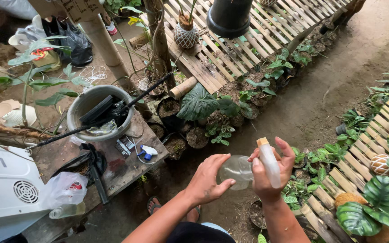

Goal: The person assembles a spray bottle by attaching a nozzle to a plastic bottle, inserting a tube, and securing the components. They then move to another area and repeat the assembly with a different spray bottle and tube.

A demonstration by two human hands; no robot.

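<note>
Garden corner with potted plants, slatted benches and a cluttered work table

A grey bucket (99, 112) sits on a worn wooden table (127, 164), with a small blue-and-white spray head (147, 152) just beside it and a clear plastic bag (64, 189) near the table's front edge. A white appliance (3, 184) fills the lower left. A black pot (228, 17) stands on the bamboo slat bench (266, 33); a large-leafed potted plant (197, 104) grows on the dirt ground (320, 103) below.
</note>
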